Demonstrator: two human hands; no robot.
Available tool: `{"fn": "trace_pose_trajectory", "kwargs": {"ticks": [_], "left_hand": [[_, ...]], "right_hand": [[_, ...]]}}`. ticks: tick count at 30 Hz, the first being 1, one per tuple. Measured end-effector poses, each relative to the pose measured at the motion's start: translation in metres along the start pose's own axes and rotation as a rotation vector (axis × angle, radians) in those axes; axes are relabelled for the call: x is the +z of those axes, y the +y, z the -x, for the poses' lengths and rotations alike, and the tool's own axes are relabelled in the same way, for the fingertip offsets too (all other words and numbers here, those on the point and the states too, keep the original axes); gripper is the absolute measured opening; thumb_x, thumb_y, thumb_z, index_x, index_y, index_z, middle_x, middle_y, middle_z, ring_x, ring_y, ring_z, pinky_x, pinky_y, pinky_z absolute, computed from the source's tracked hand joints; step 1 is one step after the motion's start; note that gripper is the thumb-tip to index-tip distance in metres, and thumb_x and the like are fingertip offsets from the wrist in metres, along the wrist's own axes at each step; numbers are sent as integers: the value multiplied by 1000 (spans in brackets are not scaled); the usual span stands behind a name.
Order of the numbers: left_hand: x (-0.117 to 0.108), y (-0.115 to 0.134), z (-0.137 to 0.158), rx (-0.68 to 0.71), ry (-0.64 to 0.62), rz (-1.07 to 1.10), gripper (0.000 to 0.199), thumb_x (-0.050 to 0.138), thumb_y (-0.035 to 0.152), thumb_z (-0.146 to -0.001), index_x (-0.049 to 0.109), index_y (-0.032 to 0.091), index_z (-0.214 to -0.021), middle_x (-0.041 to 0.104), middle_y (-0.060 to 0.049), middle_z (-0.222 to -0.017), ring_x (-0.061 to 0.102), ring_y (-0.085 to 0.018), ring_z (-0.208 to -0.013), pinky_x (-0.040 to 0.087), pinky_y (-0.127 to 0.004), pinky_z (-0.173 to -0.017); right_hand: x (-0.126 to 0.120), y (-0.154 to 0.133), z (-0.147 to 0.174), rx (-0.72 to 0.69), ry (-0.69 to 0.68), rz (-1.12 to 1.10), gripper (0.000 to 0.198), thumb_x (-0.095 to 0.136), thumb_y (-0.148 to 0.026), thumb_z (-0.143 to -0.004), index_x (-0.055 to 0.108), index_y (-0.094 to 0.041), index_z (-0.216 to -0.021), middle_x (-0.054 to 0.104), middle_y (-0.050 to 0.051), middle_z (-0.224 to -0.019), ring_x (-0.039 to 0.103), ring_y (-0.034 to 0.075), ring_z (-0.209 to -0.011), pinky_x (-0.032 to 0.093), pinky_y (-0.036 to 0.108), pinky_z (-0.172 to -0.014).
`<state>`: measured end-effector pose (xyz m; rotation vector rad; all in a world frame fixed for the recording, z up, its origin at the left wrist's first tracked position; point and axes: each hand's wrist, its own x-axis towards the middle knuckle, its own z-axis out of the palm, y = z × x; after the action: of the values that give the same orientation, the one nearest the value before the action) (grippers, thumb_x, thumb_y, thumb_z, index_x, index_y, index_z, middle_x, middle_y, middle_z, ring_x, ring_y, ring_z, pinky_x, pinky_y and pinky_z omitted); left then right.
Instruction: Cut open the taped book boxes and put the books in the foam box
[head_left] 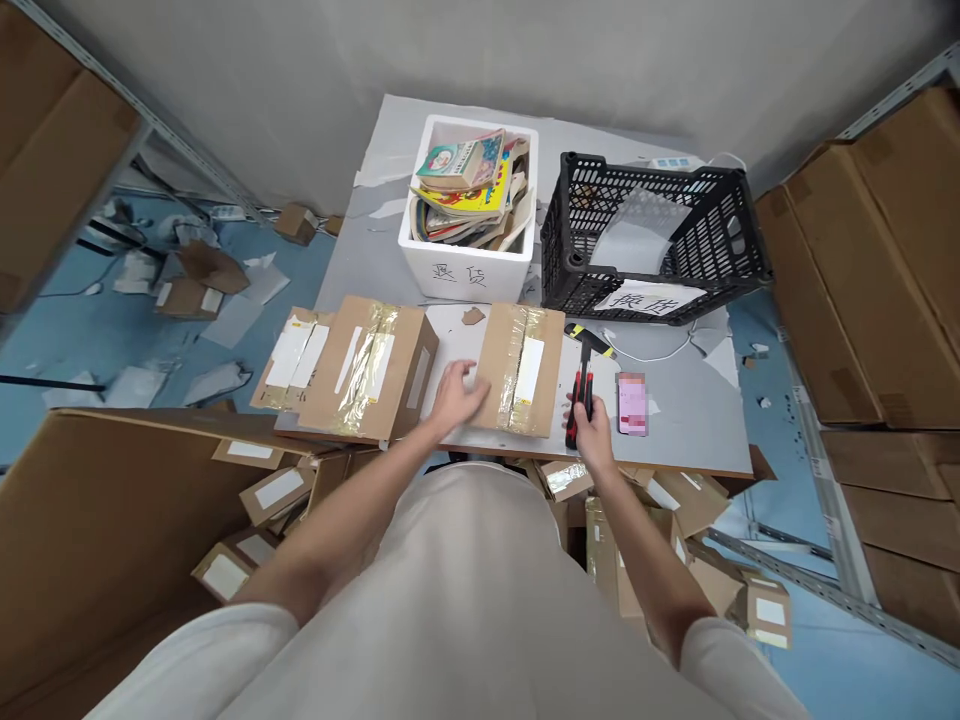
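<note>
Lengthwise, pointing forward, red-black tool (578, 394)

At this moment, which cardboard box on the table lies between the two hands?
The rightmost box; the middle box and leftmost box both stand left of the left hand.

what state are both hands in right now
Left hand: open, at the left edge of the box.
Right hand: closed around the red-and-black tool.
</note>
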<state>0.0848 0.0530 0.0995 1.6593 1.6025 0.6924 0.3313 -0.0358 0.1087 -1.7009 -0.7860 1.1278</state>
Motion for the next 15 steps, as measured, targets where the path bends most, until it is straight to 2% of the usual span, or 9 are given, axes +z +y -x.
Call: {"fn": "trace_pose_trajectory", "kwargs": {"ticks": [3, 5, 8, 10, 12, 15], "left_hand": [[2, 21, -70, 193, -63, -83, 71, 65, 38, -72, 41, 13, -134, 43, -17, -138, 39, -30, -133, 35, -44, -108], [7, 31, -111, 221, -138, -112, 84, 69, 37, -67, 35, 12, -139, 33, -18, -148, 28, -33, -139, 27, -47, -113], [13, 35, -145, 209, -238, -121, 84, 72, 33, -60, 42, 14, -136, 42, -16, -143, 38, -33, -134, 30, -45, -112], [14, 33, -150, 199, -239, -124, 79, 73, 32, -59, 48, 14, -132, 50, -15, -135, 47, -33, -125, 34, -43, -109], [12, 30, -142, 176, -192, -133, 76, 73, 33, -59, 50, 13, -129, 53, -15, -130, 50, -32, -121, 37, -42, -107], [5, 24, -109, 76, -35, -146, 71, 73, 35, -63, 50, 11, -126, 54, -16, -126, 50, -32, -120, 37, -42, -106]], "right_hand": [[3, 12, 47, 194, -1, -220, 47, 62, -58, -74, 48, -24, -103, 63, 5, -112, 66, 15, -72, 54, 28, -55], [11, 18, 66, 306, -12, -409, 50, 68, -57, -69, 47, -26, -102, 62, 4, -112, 69, 19, -82, 57, 33, -62], [24, 21, 75, 346, 12, -590, 51, 71, -54, -68, 47, -28, -104, 64, 2, -105, 69, 23, -95, 58, 39, -77], [29, 22, 72, 331, 43, -610, 50, 70, -55, -69, 47, -28, -104, 64, 2, -103, 68, 22, -96, 57, 40, -82], [26, 22, 63, 301, 77, -588, 52, 69, -55, -69, 46, -27, -106, 64, 3, -105, 68, 21, -93, 56, 40, -84], [9, 14, 34, 177, 139, -468, 52, 63, -56, -73, 43, -27, -111, 63, 4, -111, 67, 18, -92, 54, 39, -85]]}}
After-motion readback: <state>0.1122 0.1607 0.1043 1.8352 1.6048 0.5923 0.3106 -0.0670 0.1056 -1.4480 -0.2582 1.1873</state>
